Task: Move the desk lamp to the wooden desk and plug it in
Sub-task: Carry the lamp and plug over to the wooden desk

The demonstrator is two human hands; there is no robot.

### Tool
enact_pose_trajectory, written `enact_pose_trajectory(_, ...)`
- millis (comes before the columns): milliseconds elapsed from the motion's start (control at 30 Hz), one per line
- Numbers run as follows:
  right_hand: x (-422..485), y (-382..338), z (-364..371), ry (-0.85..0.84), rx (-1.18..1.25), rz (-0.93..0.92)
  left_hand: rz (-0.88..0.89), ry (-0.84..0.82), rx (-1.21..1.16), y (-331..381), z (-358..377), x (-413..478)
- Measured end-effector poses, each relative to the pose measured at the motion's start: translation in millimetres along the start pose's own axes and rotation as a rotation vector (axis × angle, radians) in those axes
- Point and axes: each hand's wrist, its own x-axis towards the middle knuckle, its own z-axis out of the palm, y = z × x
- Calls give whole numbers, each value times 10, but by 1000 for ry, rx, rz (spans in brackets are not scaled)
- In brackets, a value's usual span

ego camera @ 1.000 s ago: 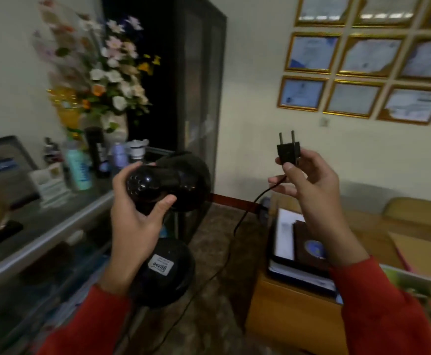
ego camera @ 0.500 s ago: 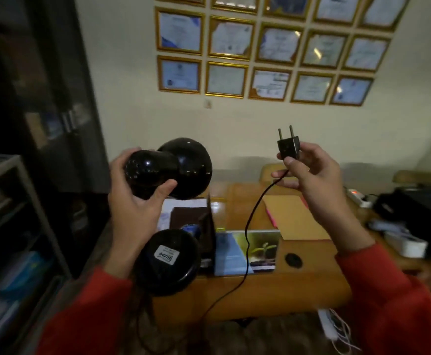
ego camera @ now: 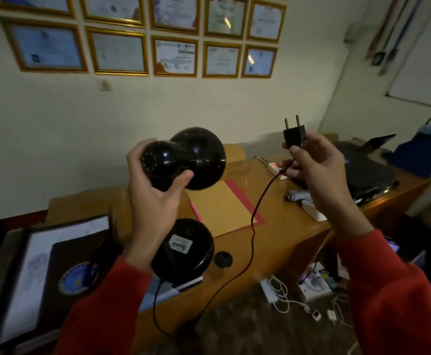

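The fingers [ego camera: 142, 160] of the left hand [ego camera: 155, 206] curl around the rear of the black desk lamp's [ego camera: 181, 160] head, thumb pressed under it, so the lamp is held up in the air, off any surface. Beyond those fingers the round shade [ego camera: 201, 157] points away toward the wall; below the wrist hangs the lamp's round base [ego camera: 183, 249], its underside with a white sticker [ego camera: 180, 246] turned to the camera.

The fingers of the right hand [ego camera: 319, 172] are pinched narrow on the black plug [ego camera: 294, 135], thumb in front, the two pins pointing up. From under that grip the black cord [ego camera: 254, 226] drops in a loose curve, passes in front of the worktop edge, loops low near the floor and rises to the lamp's base.

Behind and below both hands lies the wooden worktop [ego camera: 281, 226]. Just past the right fingers, on it, sits a white power strip [ego camera: 275, 170] with a lit red switch. Between the two hands a tan folder over a pink sheet [ego camera: 222, 208] lies flat. Beyond the right wrist rests a dark closed laptop [ego camera: 368, 175], and a small white box [ego camera: 313, 212] lies near the worktop edge. Below the left forearm lies a framed document [ego camera: 50, 272]. On the floor under the right forearm sprawl white chargers and cables [ego camera: 299, 293]. Framed certificates [ego camera: 173, 56] line the wall. Both sleeves [ego camera: 399, 308] are red.
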Motion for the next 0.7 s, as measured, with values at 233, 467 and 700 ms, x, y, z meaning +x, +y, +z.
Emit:
enact_pose_trajectory(233, 668, 422, -529, 138, -76, 15, -29, -51, -108, -549, 1065, 296)
enact_pose_trajectory(467, 1270, 865, -1019, 202, -57, 40, -122, -65, -137, -1177, 1957, 267)
enact_pose_trajectory(700, 2048, 1365, -1577, 183, -54, 55, -238, -37, -75, -1742, 2961, 218)
